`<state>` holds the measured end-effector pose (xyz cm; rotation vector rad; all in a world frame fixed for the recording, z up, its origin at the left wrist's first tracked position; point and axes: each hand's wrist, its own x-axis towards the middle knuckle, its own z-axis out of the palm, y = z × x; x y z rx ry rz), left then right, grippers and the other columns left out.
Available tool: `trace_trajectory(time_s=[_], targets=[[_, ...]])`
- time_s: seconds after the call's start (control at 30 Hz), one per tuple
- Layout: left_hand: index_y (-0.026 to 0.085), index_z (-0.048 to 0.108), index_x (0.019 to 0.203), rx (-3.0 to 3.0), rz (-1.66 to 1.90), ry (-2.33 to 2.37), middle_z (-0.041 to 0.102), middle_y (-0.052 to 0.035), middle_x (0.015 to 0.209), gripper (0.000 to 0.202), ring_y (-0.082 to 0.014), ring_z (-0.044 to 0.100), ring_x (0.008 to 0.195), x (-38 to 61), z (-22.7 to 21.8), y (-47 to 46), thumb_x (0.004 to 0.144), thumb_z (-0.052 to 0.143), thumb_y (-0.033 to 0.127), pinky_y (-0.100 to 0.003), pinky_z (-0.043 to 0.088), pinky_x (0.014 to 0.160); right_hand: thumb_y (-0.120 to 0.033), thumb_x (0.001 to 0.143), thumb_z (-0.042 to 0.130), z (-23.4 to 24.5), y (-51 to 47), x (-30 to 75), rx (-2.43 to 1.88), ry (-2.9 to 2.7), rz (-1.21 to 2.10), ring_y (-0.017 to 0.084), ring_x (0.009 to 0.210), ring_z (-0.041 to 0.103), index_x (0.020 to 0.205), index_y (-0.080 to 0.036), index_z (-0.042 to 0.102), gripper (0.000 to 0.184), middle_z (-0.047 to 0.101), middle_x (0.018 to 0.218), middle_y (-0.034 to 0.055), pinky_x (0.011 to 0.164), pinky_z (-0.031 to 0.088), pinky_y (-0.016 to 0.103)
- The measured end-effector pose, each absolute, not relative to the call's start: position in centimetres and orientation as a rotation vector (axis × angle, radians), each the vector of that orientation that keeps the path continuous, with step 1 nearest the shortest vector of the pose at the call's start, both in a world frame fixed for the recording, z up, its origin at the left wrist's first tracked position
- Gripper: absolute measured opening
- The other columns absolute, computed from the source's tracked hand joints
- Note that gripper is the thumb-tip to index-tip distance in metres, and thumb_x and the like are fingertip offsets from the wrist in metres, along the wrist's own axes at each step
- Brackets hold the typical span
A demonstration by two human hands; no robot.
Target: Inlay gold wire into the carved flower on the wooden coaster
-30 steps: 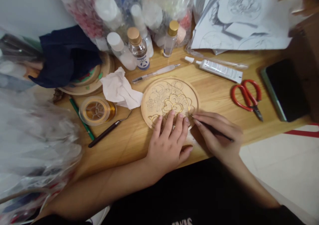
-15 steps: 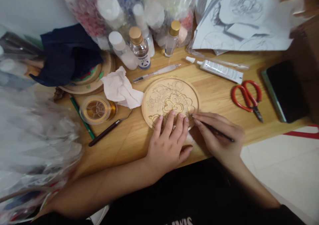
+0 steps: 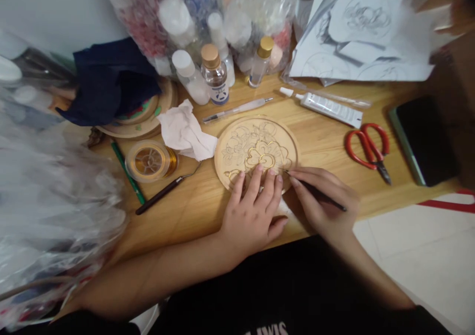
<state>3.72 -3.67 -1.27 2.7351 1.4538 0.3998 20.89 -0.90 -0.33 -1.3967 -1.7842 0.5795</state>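
Note:
A round wooden disc lies on the table, bearing a drawn flower pattern partly outlined in gold wire. My left hand rests palm down over its near edge, fingers spread and fingertips on the pattern. Part of the disc is hidden under that hand. From the right, my right hand grips a thin dark pen-like tool between thumb and fingers. The tool's tip meets the disc's right side beside my left fingertips. Whether the tip pinches any wire is too small to tell.
Left of the disc are crumpled tissue, a gold wire spool, a dark-handled hooked tool and a green pencil. Behind stand bottles and a pen. Rightward lie a glue tube, red-handled cutters and a phone.
The camera view has shifted slightly, so objects on the left sit a bit further right. Both hands keep nearly the same place on the disc, the tool tip still near the left fingertips.

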Motion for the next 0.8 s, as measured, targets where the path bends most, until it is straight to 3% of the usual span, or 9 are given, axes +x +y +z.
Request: trace_trajectory(time_s=[0.53,0.8], targets=[[0.008,0.051,0.138,2.748,0.378,1.466,0.053,-0.0114,0.144,0.063,-0.0343,0.043,0.135,3.6,-1.1,-3.7,0.094,0.04,0.052,-0.051,0.028,0.114,-0.009,0.081,0.065,0.0,0.5,22.4,-1.161,-2.1,0.427,0.02,0.091,0.073,0.109,-0.024,0.068,0.031,0.076,0.102,0.0049,0.071,0.055,0.033],[0.008,0.05,0.139,2.78,0.372,1.504,0.055,-0.0128,0.141,0.066,-0.0326,0.041,0.135,3.7,-1.2,-3.7,0.093,0.043,0.055,-0.05,0.026,0.113,-0.01,0.084,0.062,0.1,0.6,22.2,-1.103,-2.141,0.312,0.016,0.086,0.073,0.102,-0.021,0.07,0.022,0.077,0.097,0.0051,0.065,0.052,0.03]])
